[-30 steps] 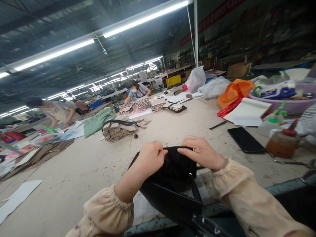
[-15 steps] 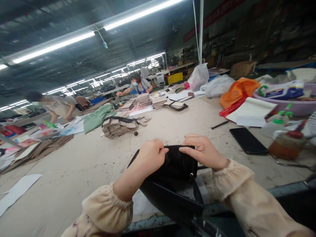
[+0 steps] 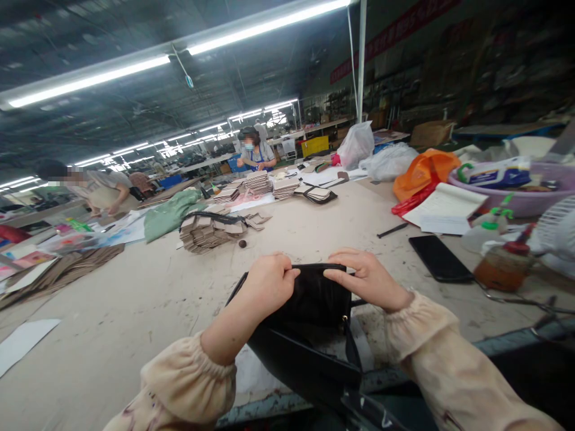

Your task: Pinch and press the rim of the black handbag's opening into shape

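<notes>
Black leather piece (image 3: 314,299) on the near table (image 3: 135,311): my left hand (image 3: 269,284) and right hand (image 3: 366,278) pinch its far edge, so I judge I'm folding it; next needs firm, even pressing.

Bare table (image 3: 135,299) left; phone (image 3: 438,258) right

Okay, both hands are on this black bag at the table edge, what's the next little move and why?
Probably press the folded top edge down flat. The left hand and right hand both pinch the upper rim of the black bag, which stands bent up from the table, while its lower part hangs over the near edge. The grip looks set, so firming the fold seems the natural step.
</notes>
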`<state>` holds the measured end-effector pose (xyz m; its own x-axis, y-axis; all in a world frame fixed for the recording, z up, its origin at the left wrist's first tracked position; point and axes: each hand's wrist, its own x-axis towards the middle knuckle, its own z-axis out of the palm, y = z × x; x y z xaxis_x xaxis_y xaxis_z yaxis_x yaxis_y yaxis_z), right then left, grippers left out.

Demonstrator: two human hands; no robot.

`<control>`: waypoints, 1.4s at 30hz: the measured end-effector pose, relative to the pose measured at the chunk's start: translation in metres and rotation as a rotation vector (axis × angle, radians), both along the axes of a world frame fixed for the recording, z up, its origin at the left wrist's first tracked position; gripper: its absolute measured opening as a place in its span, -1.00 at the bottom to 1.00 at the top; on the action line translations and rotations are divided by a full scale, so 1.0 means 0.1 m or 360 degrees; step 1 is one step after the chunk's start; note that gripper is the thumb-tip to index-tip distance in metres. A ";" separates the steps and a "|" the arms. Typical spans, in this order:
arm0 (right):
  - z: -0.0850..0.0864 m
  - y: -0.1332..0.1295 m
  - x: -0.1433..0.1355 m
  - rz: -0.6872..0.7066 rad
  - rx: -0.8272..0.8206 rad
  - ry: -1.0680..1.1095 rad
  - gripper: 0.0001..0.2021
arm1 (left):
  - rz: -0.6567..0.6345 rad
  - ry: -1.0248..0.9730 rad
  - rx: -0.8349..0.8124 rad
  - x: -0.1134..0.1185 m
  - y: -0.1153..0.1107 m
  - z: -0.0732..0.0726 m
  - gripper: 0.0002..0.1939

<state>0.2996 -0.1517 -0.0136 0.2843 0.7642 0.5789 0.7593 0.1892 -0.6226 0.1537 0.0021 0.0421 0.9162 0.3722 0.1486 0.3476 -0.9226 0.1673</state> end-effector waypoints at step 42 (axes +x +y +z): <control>-0.02 0.23 -0.07 -0.0237 -0.0170 0.0074 -0.82 | -0.0038 0.0142 0.0040 -0.08 0.20 0.09 -0.70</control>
